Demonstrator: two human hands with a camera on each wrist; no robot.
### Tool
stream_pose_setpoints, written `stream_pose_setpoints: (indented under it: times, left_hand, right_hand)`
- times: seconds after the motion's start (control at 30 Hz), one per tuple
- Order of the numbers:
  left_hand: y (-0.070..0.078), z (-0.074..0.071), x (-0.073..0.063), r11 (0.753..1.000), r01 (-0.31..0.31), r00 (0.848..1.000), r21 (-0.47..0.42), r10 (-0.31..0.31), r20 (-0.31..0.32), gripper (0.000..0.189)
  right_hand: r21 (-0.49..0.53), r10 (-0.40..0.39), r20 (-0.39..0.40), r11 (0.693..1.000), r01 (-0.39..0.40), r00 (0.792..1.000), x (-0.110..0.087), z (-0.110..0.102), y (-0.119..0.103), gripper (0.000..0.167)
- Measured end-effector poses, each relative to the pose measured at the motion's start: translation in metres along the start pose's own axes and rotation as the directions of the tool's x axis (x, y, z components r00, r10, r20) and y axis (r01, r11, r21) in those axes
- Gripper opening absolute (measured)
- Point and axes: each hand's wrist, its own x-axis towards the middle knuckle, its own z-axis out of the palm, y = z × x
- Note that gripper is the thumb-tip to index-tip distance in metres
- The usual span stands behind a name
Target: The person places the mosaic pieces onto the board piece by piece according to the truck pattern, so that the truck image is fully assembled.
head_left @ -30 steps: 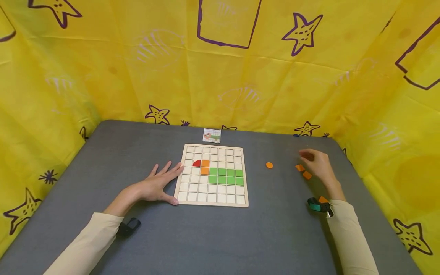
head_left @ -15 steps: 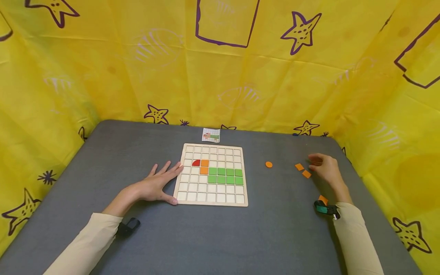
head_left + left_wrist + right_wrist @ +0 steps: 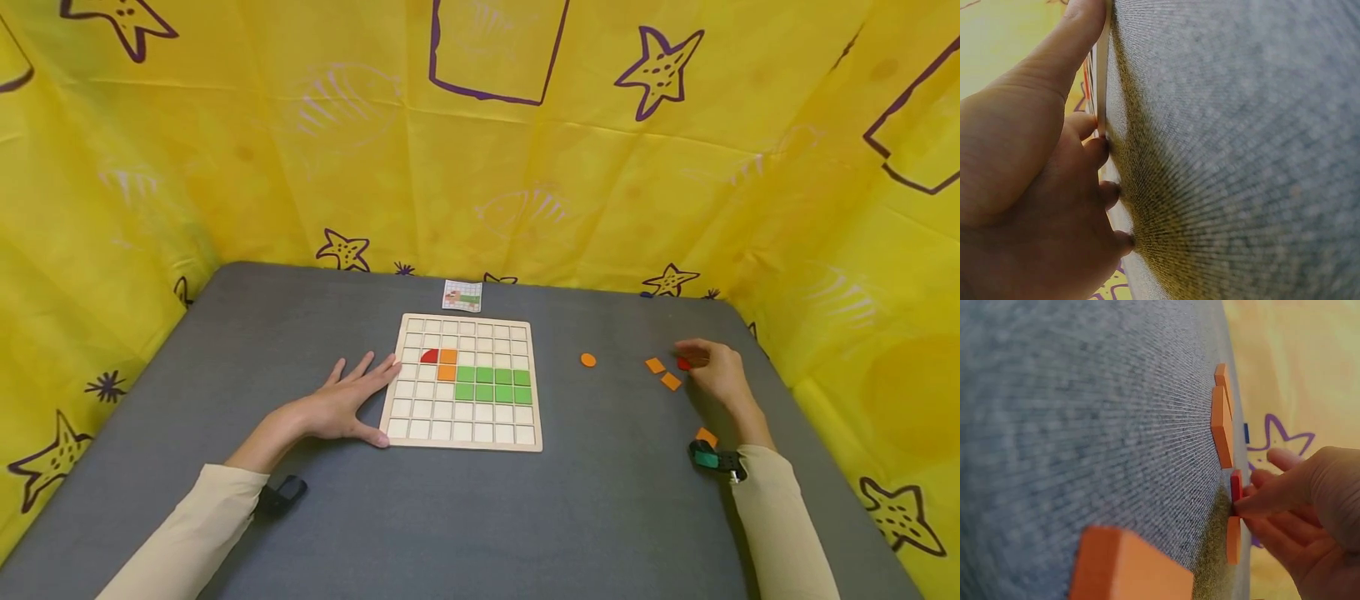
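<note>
My left hand (image 3: 341,404) lies spread at the left edge of a wooden grid board (image 3: 461,443), thumb by the near corner and fingertips on the rim. In the left wrist view, the thumb (image 3: 1054,56) lies along the board's edge. Over at the right, my right hand (image 3: 718,373) is low on the table, thumb and fingers bent around a small red tile (image 3: 683,364). The right wrist view has the thumb tip against the red tile (image 3: 1236,485). An orange tile (image 3: 1233,540) sits just beside that thumb; the hand hides it in the head view.
On the board are green tiles (image 3: 483,383), two orange squares (image 3: 447,364) and a red quarter-round (image 3: 430,357). A picture card (image 3: 462,296) lies beyond it. Loose orange squares (image 3: 671,381), an orange disc (image 3: 588,360) and another orange tile (image 3: 706,437) lie on the grey table.
My right hand has shifted right and slightly nearer, away from the two loose orange squares. A red tile now shows at its fingertips. My left hand stays in place.
</note>
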Motion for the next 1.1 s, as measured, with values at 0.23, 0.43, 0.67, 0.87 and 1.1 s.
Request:
stream_pose_setpoints:
  times: [0.23,0.43,0.67,0.87,1.1]
  left_hand:
    - [-0.001,0.0,0.0,1.0,0.006,1.0,-0.001,-0.006,0.001,0.117]
    - [0.0,0.0,0.0,1.0,0.006,1.0,-0.001,-0.006,0.0,0.117]
    - [0.001,0.0,0.0,1.0,0.007,1.0,0.005,-0.007,0.002,0.117]
    - [0.003,-0.001,0.002,1.0,0.001,1.0,0.004,-0.001,0.004,0.116]
    - [0.002,-0.001,0.0,1.0,0.008,1.0,0.0,-0.008,0.006,0.116]
  right_hand:
    - [-0.078,-0.03,-0.135,0.997,0.02,0.99,-0.004,0.005,-0.002,0.037]
    - [-0.066,0.034,-0.132,0.997,-0.044,0.991,-0.006,0.007,-0.009,0.028]
    - [-0.056,0.019,-0.104,0.998,-0.024,0.994,-0.006,0.008,-0.012,0.03]
    - [-0.043,0.012,-0.074,0.999,-0.015,0.997,-0.006,0.007,-0.01,0.029]
    - [-0.022,0.055,-0.065,0.998,-0.057,0.996,-0.007,0.007,-0.009,0.031]
